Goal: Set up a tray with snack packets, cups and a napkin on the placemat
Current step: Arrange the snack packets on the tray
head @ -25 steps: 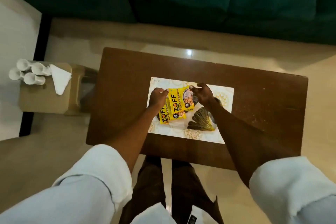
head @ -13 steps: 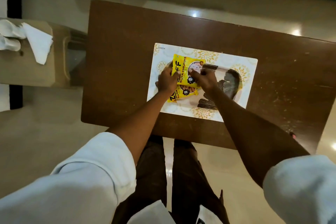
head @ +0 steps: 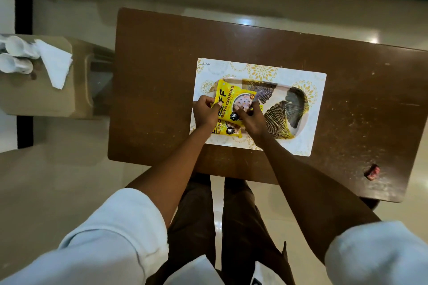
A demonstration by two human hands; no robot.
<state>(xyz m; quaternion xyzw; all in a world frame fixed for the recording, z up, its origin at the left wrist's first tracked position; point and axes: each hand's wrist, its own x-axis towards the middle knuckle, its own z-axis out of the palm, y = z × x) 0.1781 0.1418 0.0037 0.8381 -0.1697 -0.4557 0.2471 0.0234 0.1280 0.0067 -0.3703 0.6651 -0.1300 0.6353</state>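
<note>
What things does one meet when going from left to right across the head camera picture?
cups → napkin → left hand → snack packets → right hand → small red object

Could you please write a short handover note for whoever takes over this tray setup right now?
Left hand: pinches the left edge of the top packet.
Right hand: fingers curled on the same packet's near right corner.
Things: the tray sits on the placemat on the table. The lower packet lies partly under the top one at the tray's left end. The cups and napkin lie on the side stool to the left.
Done: tray placed, both packets on it.
Left: settle the packets, then fetch the cups and napkin.
</note>
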